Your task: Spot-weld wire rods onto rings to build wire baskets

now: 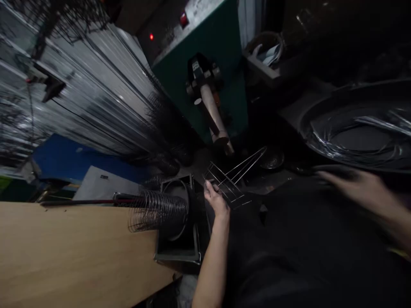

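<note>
My left hand (217,200) is closed on one edge of a thin metal wire rack (229,184). The rack has several straight rods and a long narrow loop reaching up to the right. Over on the right, my right hand (356,186) is stretched toward the near rim of a large dark basin (308,124). Coils of shiny wire (356,145) lie in that basin. The right fingers are dim and smeared, so I cannot make out whether they grip anything. Close to my left hand, a stack of wire rings (160,207) sits on a dark frame (178,256).
Ahead stands a green machine (173,68) with a red light and a pale cylindrical arm (213,111) jutting toward me. A wooden board (80,252) fills the lower left. Long metal rods (112,77) and a blue panel (61,158) are at the left.
</note>
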Demonstrator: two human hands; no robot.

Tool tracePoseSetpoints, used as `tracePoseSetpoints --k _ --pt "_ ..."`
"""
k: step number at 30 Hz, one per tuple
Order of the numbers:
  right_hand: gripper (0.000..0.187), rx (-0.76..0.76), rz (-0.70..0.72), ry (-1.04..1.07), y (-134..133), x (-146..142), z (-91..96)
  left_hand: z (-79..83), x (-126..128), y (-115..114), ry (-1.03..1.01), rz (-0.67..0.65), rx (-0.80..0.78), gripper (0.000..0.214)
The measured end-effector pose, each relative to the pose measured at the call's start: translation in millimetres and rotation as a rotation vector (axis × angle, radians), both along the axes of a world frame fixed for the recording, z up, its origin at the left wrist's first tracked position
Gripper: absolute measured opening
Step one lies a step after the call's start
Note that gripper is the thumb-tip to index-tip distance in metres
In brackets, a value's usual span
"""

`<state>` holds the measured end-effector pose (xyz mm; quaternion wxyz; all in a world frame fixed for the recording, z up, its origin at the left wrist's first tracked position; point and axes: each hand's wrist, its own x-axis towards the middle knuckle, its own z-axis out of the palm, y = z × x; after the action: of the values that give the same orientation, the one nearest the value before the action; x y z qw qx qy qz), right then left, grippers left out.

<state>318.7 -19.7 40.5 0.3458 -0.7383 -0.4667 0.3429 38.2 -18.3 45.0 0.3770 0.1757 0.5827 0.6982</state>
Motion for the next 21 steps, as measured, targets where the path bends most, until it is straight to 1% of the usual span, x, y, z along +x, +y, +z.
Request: tracePoseSetpoints --k 3,4,7,9,11,14,17,21 --pt "0.010 -0.063 0.016 0.470 17.1 -61.3 16.8 1.8 -4.6 -0.7 0.027 0.014 0.016 0.039" --pt "0.012 -0.074 0.018 0.574 24.7 -78.7 21.8 1.4 -6.9 -0.7 0.030 0.015 0.012 0.038" --pt "0.017 -0.058 0.036 0.674 42.6 -114.7 31.3 -3.1 -16.1 -0.2 0.037 0.032 -0.014 0.039" --pt "0.022 -0.034 0.064 0.714 48.3 -126.1 32.9 -7.9 -22.5 0.2 0.046 0.057 -0.032 0.041" --pt "0.027 -0.019 0.076 0.763 50.4 -131.7 32.1 -12.7 -27.6 0.8 0.039 0.086 -0.047 0.042" --pt "0.033 -0.029 0.060 0.857 51.3 -136.8 31.0 -18.0 -31.6 2.8 -0.013 0.118 -0.079 0.042" --pt "0.036 -0.053 0.063 0.897 52.1 -141.0 32.0 -18.9 -31.8 6.2 -0.044 0.135 -0.099 0.041" --pt "0.035 -0.063 0.077 0.890 53.3 -145.3 33.6 -15.7 -30.2 11.0 -0.017 0.148 -0.094 0.043"
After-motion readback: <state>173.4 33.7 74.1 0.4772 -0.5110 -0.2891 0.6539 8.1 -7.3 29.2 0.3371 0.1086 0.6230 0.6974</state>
